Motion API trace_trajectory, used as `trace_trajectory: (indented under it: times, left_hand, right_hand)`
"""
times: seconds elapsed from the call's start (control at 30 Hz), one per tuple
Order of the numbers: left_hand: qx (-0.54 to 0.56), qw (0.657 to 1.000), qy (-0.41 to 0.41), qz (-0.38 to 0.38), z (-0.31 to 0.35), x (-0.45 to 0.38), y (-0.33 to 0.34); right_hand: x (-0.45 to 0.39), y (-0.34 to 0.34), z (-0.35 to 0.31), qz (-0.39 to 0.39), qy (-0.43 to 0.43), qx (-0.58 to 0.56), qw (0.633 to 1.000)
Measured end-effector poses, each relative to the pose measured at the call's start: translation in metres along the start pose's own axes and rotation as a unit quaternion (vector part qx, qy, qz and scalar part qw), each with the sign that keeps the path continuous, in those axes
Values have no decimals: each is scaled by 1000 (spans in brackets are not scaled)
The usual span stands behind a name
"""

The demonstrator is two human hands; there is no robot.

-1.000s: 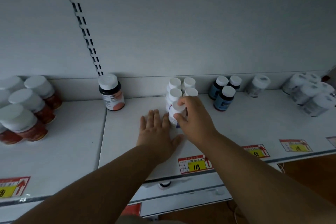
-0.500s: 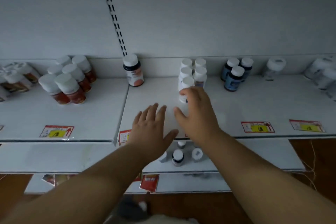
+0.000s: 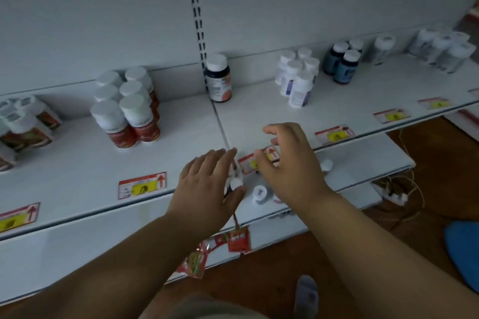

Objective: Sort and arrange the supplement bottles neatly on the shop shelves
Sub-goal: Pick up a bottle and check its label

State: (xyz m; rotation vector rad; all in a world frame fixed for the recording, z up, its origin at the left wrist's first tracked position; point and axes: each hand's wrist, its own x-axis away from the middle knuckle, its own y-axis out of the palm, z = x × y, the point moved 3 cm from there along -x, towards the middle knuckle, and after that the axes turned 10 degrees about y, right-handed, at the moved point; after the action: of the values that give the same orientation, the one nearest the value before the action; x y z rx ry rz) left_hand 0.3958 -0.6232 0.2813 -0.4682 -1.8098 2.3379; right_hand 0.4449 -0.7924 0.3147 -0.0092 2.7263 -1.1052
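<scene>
Red/yellow price tags [image 3: 142, 185], print unreadable

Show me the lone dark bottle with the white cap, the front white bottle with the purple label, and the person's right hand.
Lone dark bottle with white cap [image 3: 218, 80]: head view, on its label.
Front white bottle with purple label [image 3: 300, 90]: head view, on its body.
Right hand [image 3: 290, 167]: head view, on its back.

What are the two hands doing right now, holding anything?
Left hand: open, fingers straight, holding nothing.
Right hand: open, fingers loosely curved, holding nothing.
</scene>
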Motion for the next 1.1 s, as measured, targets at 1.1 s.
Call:
trace_trajectory:
  times: [1.1]
  left_hand:
    - [40,999,10,-24,-228,63,236]
  right_hand:
    - [67,403,132,-1,199,-96,975]
